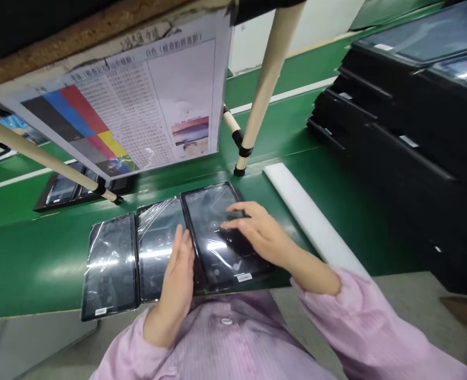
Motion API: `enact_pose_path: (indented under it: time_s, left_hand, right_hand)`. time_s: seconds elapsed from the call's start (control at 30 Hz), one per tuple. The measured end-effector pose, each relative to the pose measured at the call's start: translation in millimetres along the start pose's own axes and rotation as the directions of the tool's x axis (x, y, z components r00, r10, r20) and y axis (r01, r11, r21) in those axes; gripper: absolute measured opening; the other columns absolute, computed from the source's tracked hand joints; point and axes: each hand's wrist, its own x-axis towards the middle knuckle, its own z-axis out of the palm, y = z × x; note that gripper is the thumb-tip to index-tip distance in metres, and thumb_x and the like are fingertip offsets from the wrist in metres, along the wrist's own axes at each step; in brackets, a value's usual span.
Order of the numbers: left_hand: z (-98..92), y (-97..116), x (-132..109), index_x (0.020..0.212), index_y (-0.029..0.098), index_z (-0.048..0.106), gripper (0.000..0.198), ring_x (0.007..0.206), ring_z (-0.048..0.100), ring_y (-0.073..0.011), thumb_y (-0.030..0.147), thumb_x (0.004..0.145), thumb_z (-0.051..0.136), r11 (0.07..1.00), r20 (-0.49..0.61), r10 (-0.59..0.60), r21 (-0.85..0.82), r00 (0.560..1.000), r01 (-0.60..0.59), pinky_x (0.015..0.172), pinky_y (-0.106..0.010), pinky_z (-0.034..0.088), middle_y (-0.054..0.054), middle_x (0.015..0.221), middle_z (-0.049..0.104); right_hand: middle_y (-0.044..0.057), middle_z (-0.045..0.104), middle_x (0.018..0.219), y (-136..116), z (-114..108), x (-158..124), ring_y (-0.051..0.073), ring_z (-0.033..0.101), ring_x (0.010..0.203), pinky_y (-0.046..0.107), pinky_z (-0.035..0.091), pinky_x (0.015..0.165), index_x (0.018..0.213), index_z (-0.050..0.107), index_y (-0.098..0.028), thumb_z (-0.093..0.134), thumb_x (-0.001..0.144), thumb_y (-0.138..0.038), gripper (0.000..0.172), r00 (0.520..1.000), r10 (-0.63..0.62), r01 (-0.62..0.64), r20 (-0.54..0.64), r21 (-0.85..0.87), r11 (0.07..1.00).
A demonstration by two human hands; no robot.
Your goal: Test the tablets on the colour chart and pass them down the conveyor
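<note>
Three dark tablets with glossy clear film lie side by side near the bench's front edge: a left tablet (112,269), a middle tablet (154,264) and a right tablet (213,248). My left hand (180,274) is held on edge over the right side of the middle tablet, fingers straight, holding nothing. Over the upper right of the right tablet is my right hand (259,229), its fingers stretched and apart. A dark strip shows between those fingers; whether it is a slim object or just a gap is unclear. White labels mark the lower edges of the outer tablets.
A tall stack of black trays (399,121) with tablets on top stands at right. Beside it runs a white foam strip (316,219). A pipe frame (270,84) carries a printed sheet (138,100) over the bench. Behind, left, lies a tray (41,203) with tablets.
</note>
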Motion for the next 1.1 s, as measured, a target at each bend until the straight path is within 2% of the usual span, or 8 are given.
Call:
enact_pose_path:
  time_s: [0.07,0.13,0.27,0.4,0.53,0.77,0.97,1.1]
  left_hand:
    - [-30.2,5.3,-11.2,0.154,0.035,0.036,0.051,0.141,0.047,-0.0221,0.044,0.104,0.037,0.993,0.002,0.096,0.063,0.995,-0.096,0.112,-0.042,0.044,-0.007,0.156,0.046]
    - [-62.7,11.2,-18.8,0.145,0.036,0.049,0.044,0.134,0.051,-0.0231,0.037,0.102,0.043,0.93,-0.022,0.238,0.295,0.971,-0.221,0.109,-0.042,0.045,-0.007,0.148,0.052]
    - [-106.6,14.7,-15.0,0.121,0.028,0.07,0.031,0.108,0.056,-0.0265,0.028,0.097,0.05,0.57,0.008,0.399,0.781,0.917,-0.255,0.096,-0.047,0.047,-0.01,0.114,0.059]
    - [-108.4,6.4,3.8,0.117,0.024,0.075,0.034,0.104,0.048,-0.031,0.022,0.095,0.049,0.234,0.12,0.379,0.947,0.918,-0.221,0.09,-0.053,0.044,-0.015,0.109,0.052]
    - [-95.7,-2.3,13.7,0.129,0.027,0.069,0.038,0.101,0.045,-0.0327,0.026,0.096,0.05,0.08,0.182,0.294,0.973,0.938,-0.214,0.083,-0.051,0.044,-0.016,0.111,0.05]
    - [-133.7,-10.1,6.9,0.12,0.021,0.074,0.035,0.1,0.047,-0.0308,0.032,0.095,0.051,0.122,0.214,0.428,0.949,0.878,-0.291,0.093,-0.054,0.037,-0.015,0.106,0.048]
    - [-175.5,-12.8,-2.4,0.112,0.017,0.076,0.037,0.095,0.047,-0.0293,0.035,0.095,0.049,0.151,-0.003,0.421,0.986,0.907,-0.067,0.092,-0.053,0.036,-0.015,0.104,0.05]
    - [-187.9,-13.4,-6.0,0.112,0.023,0.077,0.034,0.097,0.048,-0.029,0.033,0.095,0.05,0.156,-0.056,0.395,0.988,0.917,-0.006,0.09,-0.049,0.036,-0.014,0.103,0.051]
  right_hand:
    - [0.007,0.06,0.136,-5.0,9.2,-6.6,0.031,0.047,0.13,0.054,0.034,0.101,0.111,0.076,-0.032,0.04,0.104,-0.036,0.037,0.99,-0.068,0.092,0.121,-0.208,0.974]
    - [0.006,0.057,0.143,-5.7,16.8,-8.7,0.034,0.041,0.135,0.056,0.032,0.1,0.119,0.073,-0.032,0.042,0.103,-0.034,0.035,0.985,-0.082,0.131,0.149,-0.358,0.924]
    - [0.005,0.057,0.143,-4.1,21.7,-6.4,0.036,0.041,0.135,0.058,0.033,0.098,0.118,0.074,-0.033,0.038,0.104,-0.035,0.038,0.988,-0.11,0.148,0.112,-0.437,0.887]
    - [0.01,0.05,0.146,-6.7,17.1,-6.6,0.036,0.041,0.135,0.06,0.035,0.102,0.127,0.07,-0.03,0.034,0.105,-0.036,0.042,0.987,-0.159,0.141,-0.026,-0.342,0.929]
    - [0.013,0.052,0.142,-9.1,13.1,-13.6,0.036,0.043,0.133,0.061,0.038,0.103,0.122,0.073,-0.025,0.037,0.104,-0.031,0.04,0.991,-0.077,0.035,-0.106,-0.356,0.934]
    - [0.01,0.061,0.133,-6.7,6.1,-30.5,0.037,0.048,0.13,0.059,0.043,0.097,0.09,0.082,-0.026,0.045,0.099,-0.022,0.038,0.984,0.016,-0.109,-0.177,-0.527,0.843]
    - [0.01,0.063,0.132,0.0,8.8,-29.9,0.037,0.052,0.126,0.058,0.043,0.097,0.092,0.082,-0.03,0.048,0.097,-0.024,0.035,0.987,-0.007,-0.09,-0.163,-0.579,0.81]
    - [0.015,0.066,0.124,0.8,13.4,-31.0,0.034,0.059,0.116,0.052,0.048,0.093,0.094,0.082,-0.029,0.052,0.095,-0.024,0.031,0.973,-0.132,0.001,-0.19,-0.565,0.825]
